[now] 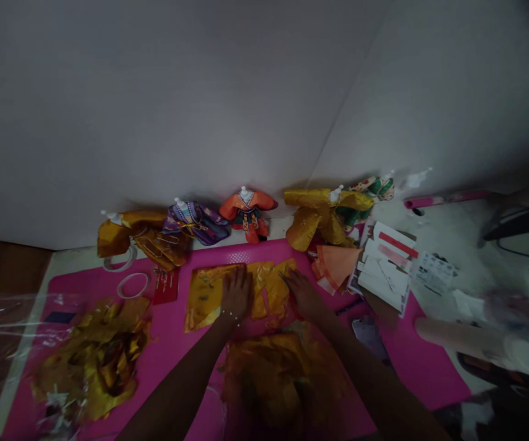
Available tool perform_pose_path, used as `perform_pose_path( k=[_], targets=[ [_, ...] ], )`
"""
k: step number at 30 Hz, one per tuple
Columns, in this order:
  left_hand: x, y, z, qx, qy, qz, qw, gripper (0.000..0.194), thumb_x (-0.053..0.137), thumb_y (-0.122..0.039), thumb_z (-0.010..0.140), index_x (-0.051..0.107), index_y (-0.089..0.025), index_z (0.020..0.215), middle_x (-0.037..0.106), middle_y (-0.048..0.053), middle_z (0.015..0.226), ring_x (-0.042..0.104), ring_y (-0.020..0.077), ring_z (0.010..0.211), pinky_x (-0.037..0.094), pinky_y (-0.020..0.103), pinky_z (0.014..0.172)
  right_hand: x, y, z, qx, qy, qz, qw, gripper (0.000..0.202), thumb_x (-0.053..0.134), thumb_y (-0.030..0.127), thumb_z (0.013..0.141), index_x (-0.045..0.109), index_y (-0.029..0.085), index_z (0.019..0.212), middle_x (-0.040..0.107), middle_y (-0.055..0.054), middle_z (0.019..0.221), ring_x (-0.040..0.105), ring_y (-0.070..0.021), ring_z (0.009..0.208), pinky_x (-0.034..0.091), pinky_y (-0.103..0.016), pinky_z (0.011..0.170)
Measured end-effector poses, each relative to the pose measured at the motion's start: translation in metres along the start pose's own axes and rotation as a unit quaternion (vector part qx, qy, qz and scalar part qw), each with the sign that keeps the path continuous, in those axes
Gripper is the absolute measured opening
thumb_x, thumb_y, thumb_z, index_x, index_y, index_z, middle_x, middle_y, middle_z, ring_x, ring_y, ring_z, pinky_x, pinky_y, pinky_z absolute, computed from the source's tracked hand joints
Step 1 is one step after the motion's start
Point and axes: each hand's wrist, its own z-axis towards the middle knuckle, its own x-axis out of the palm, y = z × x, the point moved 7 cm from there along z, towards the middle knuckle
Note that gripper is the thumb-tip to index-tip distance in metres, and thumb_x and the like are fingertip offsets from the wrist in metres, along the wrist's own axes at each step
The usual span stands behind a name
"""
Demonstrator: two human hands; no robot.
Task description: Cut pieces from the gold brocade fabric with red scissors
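Note:
Yellow-gold fabric [202, 297] lies flat on a pink mat [165, 343], with cut yellow pieces [264, 288] beside it. My left hand [236, 294], a beaded bracelet at its wrist, rests spread over the right end of the fabric. At the right edge of the cut pieces is my right hand [303, 295], closed around scissors [284, 280] whose dark blades point up and left over the yellow cloth. Their handles are mostly hidden under the hand. A larger heap of orange-gold cloth [268, 380] lies nearer me, between my forearms.
Small dressed forms, one in orange [247, 211], stand along the wall. Crumpled yellow scraps [103, 355] and a white tape ring [133, 285] are at left. Papers [386, 266], a phone [369, 335] and a pale cylindrical bottle [475, 343] lie at right.

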Motion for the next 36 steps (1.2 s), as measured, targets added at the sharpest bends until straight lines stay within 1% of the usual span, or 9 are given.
perform_pose_path(
  k=[2,4,9,18,24,27,30,33,36],
  targets=[
    [0.002,-0.010,0.006,0.043,0.009,-0.009,0.999,0.054,0.048,-0.030,0.097,0.041,-0.017,0.149,0.029,0.015,0.165,0.023,0.0330,0.151,0.019,0.058,0.119,0.000,-0.002,0.003,0.003,-0.006,-0.004,1.000,0.057,0.063,0.027,0.096,0.042,0.020,0.148,0.034,-0.013,0.160,0.028,-0.0363,0.147,0.025,-0.062,0.117],
    [0.004,-0.015,0.010,0.067,0.019,-0.015,0.997,0.054,0.054,-0.035,0.096,0.042,-0.020,0.147,0.034,0.012,0.162,0.030,0.0323,0.148,0.024,0.058,0.118,0.000,-0.003,0.005,0.008,-0.006,-0.008,1.000,0.055,0.063,0.029,0.096,0.044,0.021,0.146,0.035,-0.013,0.159,0.031,-0.0368,0.146,0.028,-0.063,0.116],
    [0.007,-0.018,0.013,0.057,0.030,-0.016,0.998,0.059,0.060,-0.039,0.093,0.043,-0.020,0.147,0.035,0.014,0.161,0.029,0.0361,0.147,0.023,0.063,0.117,0.001,-0.006,0.007,0.019,0.001,-0.013,1.000,0.053,0.064,0.030,0.095,0.046,0.020,0.144,0.037,-0.013,0.157,0.036,-0.0367,0.143,0.033,-0.062,0.113],
    [0.009,-0.023,0.017,0.071,0.024,-0.015,0.997,0.060,0.059,-0.037,0.094,0.040,-0.022,0.149,0.032,0.013,0.163,0.028,0.0373,0.148,0.022,0.065,0.116,0.000,-0.007,0.000,0.027,0.011,-0.015,0.999,0.060,0.063,0.029,0.095,0.039,0.019,0.149,0.032,-0.014,0.160,0.029,-0.0362,0.147,0.027,-0.060,0.117],
    [0.006,-0.021,0.011,0.073,0.016,-0.020,0.997,0.059,0.047,-0.033,0.096,0.038,-0.015,0.151,0.027,0.020,0.164,0.024,0.0430,0.149,0.024,0.067,0.113,-0.006,-0.010,-0.003,0.030,0.021,-0.019,0.999,0.060,0.063,0.026,0.094,0.040,0.017,0.148,0.032,-0.015,0.160,0.029,-0.0365,0.147,0.026,-0.061,0.117],
    [0.007,-0.023,-0.006,0.091,0.016,-0.022,0.995,0.055,0.040,-0.031,0.099,0.038,-0.017,0.152,0.027,0.017,0.164,0.023,0.0359,0.151,0.021,0.064,0.117,-0.010,0.001,-0.013,0.001,0.040,-0.010,0.999,0.062,0.058,0.021,0.092,0.039,0.011,0.150,0.034,-0.018,0.160,0.026,-0.0361,0.148,0.021,-0.058,0.119],
    [0.014,-0.024,-0.024,0.128,0.031,-0.025,0.991,0.054,0.042,-0.032,0.099,0.038,-0.019,0.151,0.031,0.013,0.163,0.028,0.0298,0.150,0.019,0.060,0.119,-0.007,0.022,-0.025,-0.059,0.078,0.005,0.995,0.063,0.053,0.016,0.087,0.043,0.012,0.149,0.038,-0.014,0.159,0.025,-0.0324,0.150,0.017,-0.052,0.122],
    [0.021,-0.021,-0.034,0.153,0.041,-0.023,0.987,0.059,0.048,-0.038,0.097,0.037,-0.019,0.151,0.031,0.014,0.163,0.030,0.0320,0.149,0.019,0.063,0.118,0.000,0.039,-0.034,-0.112,0.115,0.017,0.987,0.067,0.054,0.021,0.086,0.040,0.018,0.151,0.038,-0.009,0.160,0.024,-0.0308,0.150,0.017,-0.051,0.122],
    [0.023,-0.018,-0.035,0.164,0.045,-0.021,0.985,0.062,0.050,-0.043,0.096,0.036,-0.019,0.152,0.031,0.016,0.163,0.031,0.0344,0.148,0.019,0.065,0.117,0.006,0.044,-0.037,-0.130,0.139,0.022,0.982,0.068,0.052,0.021,0.087,0.036,0.023,0.154,0.038,-0.009,0.160,0.027,-0.0308,0.149,0.020,-0.055,0.120]
  ],
)
